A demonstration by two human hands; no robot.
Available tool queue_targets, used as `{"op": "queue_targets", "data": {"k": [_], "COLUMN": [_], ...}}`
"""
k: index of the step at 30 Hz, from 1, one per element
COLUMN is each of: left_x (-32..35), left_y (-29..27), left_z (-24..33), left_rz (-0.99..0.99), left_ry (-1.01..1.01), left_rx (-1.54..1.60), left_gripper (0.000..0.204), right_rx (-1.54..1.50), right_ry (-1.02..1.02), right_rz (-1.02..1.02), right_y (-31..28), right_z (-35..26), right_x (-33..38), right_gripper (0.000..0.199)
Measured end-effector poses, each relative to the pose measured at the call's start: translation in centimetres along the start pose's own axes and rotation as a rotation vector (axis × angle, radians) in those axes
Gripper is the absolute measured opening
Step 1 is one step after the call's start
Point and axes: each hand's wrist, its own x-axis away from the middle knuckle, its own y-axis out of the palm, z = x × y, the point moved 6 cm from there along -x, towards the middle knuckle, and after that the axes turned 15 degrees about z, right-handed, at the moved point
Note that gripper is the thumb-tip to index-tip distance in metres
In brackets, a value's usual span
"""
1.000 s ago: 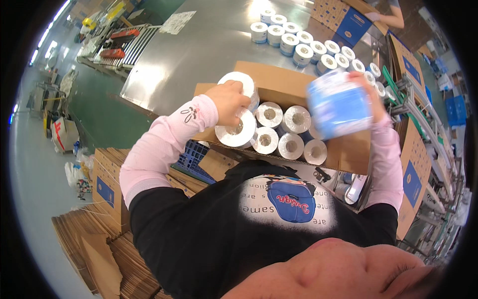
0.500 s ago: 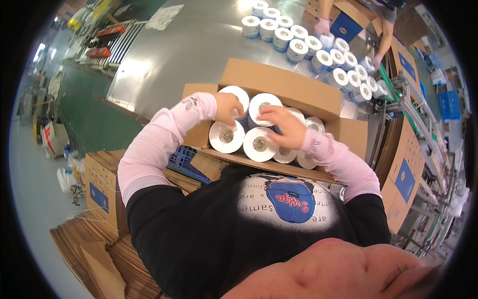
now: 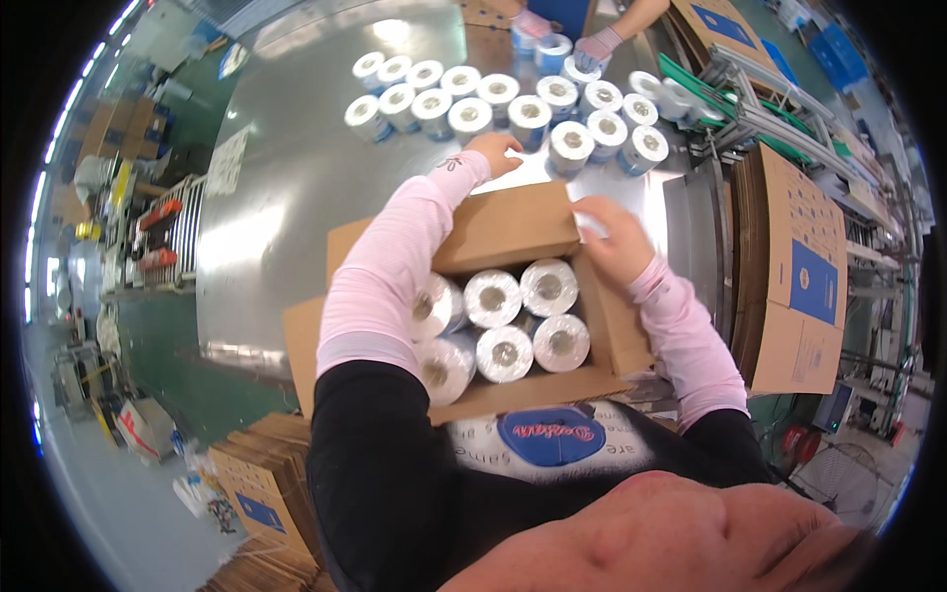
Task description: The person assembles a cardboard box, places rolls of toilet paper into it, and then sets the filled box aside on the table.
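Observation:
An open brown cardboard box point(image 3: 513, 232) stands before me with several white wrapped rolls point(image 3: 504, 353) upright in it, their round cores facing up. My left hand point(image 3: 493, 154) reaches past the box's far flap toward rolls standing on the table, its fingers apart and nothing in them. My right hand point(image 3: 614, 237) is at the box's far right corner, with its fingers curled over the flap edge; it is slightly blurred. My left forearm covers part of the left side of the box.
More rolls point(image 3: 470, 116) stand in rows on the metal table point(image 3: 266, 197). Across it, a co-worker's gloved hands point(image 3: 598, 45) handle rolls. Stacked flat cartons point(image 3: 789, 276) and a conveyor frame point(image 3: 789, 133) lie to the right. Cartons point(image 3: 261, 474) are piled at lower left.
Both hands have left the rolls in the box: the left went out over the far flap, the right to the far right corner. The view has shifted.

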Motion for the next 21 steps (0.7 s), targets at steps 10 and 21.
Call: {"op": "queue_targets", "data": {"k": [10, 21], "left_x": [-14.0, -13.8], "left_y": [12.1, 14.3], "left_z": [3.4, 2.4], "left_rz": [0.102, -0.21], "left_ry": [-0.155, -0.337], "left_rx": [-0.136, -0.592], "left_gripper": [0.078, 0.074], "right_rx": [0.456, 0.767], "right_ry": [0.714, 0.84], "right_rz": [0.172, -0.062], "right_y": [-5.5, 1.2], "right_z": [40.3, 36.7], "right_x": [-5.4, -8.9], "right_gripper": [0.048, 0.055]}}
